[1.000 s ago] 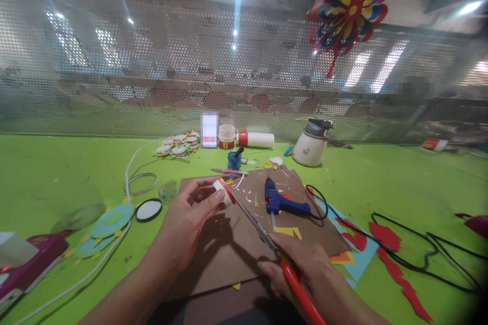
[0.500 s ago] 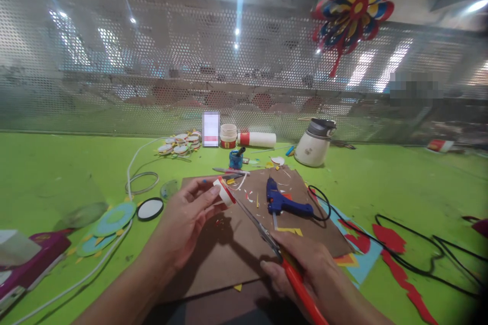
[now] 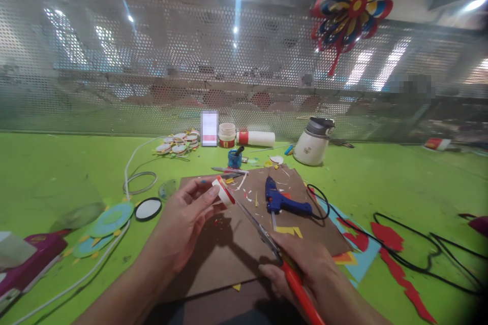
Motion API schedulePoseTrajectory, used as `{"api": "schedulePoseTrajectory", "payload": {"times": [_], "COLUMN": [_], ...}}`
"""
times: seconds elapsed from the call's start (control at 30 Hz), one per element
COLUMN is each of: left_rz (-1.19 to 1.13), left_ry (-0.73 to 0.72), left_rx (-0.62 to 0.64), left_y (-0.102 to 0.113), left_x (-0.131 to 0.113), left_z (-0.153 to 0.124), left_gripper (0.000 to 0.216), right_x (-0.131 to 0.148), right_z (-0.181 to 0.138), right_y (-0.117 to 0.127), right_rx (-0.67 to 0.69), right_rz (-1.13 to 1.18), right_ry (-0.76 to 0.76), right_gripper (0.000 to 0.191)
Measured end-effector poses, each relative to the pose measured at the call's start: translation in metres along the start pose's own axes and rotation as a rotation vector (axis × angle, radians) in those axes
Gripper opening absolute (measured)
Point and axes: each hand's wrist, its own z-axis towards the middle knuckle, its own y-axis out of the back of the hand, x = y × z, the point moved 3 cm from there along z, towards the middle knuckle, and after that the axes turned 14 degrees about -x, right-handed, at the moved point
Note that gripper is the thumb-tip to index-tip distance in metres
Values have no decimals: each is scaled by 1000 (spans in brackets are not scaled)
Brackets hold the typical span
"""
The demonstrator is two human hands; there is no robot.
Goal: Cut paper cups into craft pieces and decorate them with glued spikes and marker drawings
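Between the thumb and fingers of my left hand point(image 3: 190, 208) is a short white paper cup piece point(image 3: 223, 193) with a red edge, tilted above the brown board. My right hand point(image 3: 305, 269) is closed around the red handle of a pair of scissors point(image 3: 267, 236). The blades point up and left, with their tips at the rim of the paper piece. Whether the tips touch or cut it, I cannot tell. A brown cardboard sheet point(image 3: 213, 259) lies under both hands, strewn with small paper scraps. On it, right of the scissors, rests a blue glue gun point(image 3: 284, 203).
At the back stand a phone point(image 3: 209, 129), paper cups point(image 3: 227, 135), a white-and-red roll point(image 3: 255, 138) and a white kettle-like pot point(image 3: 313, 144). To the left lie a round black-rimmed disc point(image 3: 148, 208) and a purple power strip point(image 3: 34, 264). Black cable point(image 3: 412, 259) and red scraps point(image 3: 387, 236) lie right.
The whole view has shifted very slightly. Both hands, the paper piece and the scissors hold nearly the same positions.
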Motion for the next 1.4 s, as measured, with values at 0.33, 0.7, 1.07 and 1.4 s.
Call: {"api": "schedulePoseTrajectory", "payload": {"times": [0.33,0.7,1.07,1.4], "left_rz": [26,58,32,90], "left_ry": [0,-26,-29,-19], "left_rx": [-25,-84,-76,-103], "left_y": [1,-4,-3,-5], "left_x": [3,-3,-2,-2], "left_z": [1,-5,-6,-8], "left_gripper": [37,42,36,44], "right_x": [0,0,-1,4], "right_z": [0,3,0,-1], "right_y": [-3,2,-2,-3], "right_rx": [-14,4,-54,-52], "right_rz": [-2,3,23,51], "right_ry": [-41,-6,31,-7], "right_gripper": [22,21,26,21]}}
